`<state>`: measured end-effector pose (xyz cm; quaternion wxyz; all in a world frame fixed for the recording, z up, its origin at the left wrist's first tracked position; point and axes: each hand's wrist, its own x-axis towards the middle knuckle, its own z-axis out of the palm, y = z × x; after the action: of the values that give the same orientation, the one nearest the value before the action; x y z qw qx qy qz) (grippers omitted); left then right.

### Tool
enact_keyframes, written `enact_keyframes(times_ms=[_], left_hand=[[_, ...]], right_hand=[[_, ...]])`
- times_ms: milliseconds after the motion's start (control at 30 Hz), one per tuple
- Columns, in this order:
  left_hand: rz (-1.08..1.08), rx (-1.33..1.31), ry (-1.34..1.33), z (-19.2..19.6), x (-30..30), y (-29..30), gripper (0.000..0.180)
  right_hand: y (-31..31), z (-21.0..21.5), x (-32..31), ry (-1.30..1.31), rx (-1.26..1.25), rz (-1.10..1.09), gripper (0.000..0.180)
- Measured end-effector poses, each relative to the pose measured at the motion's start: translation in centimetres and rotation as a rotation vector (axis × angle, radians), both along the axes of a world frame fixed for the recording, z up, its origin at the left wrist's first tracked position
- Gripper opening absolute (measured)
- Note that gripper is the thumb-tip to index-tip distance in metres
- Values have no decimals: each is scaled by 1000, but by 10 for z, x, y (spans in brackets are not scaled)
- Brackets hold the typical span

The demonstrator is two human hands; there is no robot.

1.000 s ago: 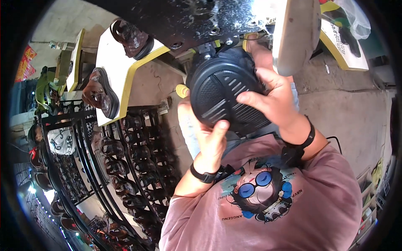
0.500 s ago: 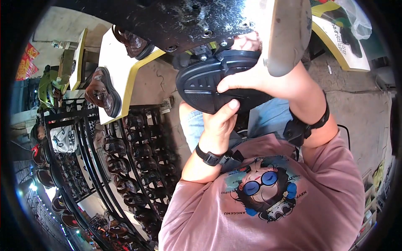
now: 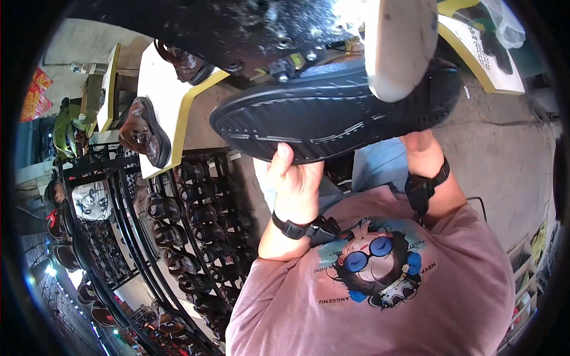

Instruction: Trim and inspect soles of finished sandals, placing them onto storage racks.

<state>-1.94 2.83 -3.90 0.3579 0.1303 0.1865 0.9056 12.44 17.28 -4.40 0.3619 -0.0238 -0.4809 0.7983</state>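
Note:
A black-soled shoe (image 3: 297,121) hangs tilted beneath the dark machine, its grooved outsole facing up toward me. Its upper is out of sight. My left hand (image 3: 297,175) grips the near edge toward the left end, thumb on the sole's side and the other fingers hidden underneath. At the right part of the same edge, my right hand (image 3: 418,141) holds it from below, mostly covered by the shoe. A pale, rounded machine part (image 3: 401,53) overlaps the sole's far side. Dust speckles the dark machine body (image 3: 237,29) above, with bolts along its lower edge.
A brown sandal (image 3: 144,132) lies on a white, yellow-edged table (image 3: 175,107) at left, with another sandal (image 3: 184,62) farther back. Black racks (image 3: 124,207) carry many sandals at lower left. A second white, yellow-edged table (image 3: 475,53) stands at far right.
The shoe has turned and shifted so its full length now lies across the view. My right hand has left the sole's top for the near edge; my left hand moved slightly left.

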Motion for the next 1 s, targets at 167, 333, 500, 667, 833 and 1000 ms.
enact_keyframes(times_ms=[167, 333, 500, 667, 833, 1000], left_hand=[[-78, 65, -302, 10, -5, 1, 48], [16, -138, -2, 3, -9, -10, 59], [79, -173, 8, -5, 2, -7, 60], [61, -206, 53, 0, -29, -28, 72], [210, -277, 204, 41, -83, -47, 66], [569, -971, 1147, 126, -84, -30, 33]], right_hand=[[-11, 13, -13, -24, 16, -54, 39], [-22, 19, -12, -199, -18, 13, 62], [-15, 25, 2, -248, -60, 28, 57], [-41, 27, -28, -147, -61, 14, 36], [-53, 32, -57, -78, 120, 17, 31], [-65, 32, -79, -121, 195, 76, 32]])
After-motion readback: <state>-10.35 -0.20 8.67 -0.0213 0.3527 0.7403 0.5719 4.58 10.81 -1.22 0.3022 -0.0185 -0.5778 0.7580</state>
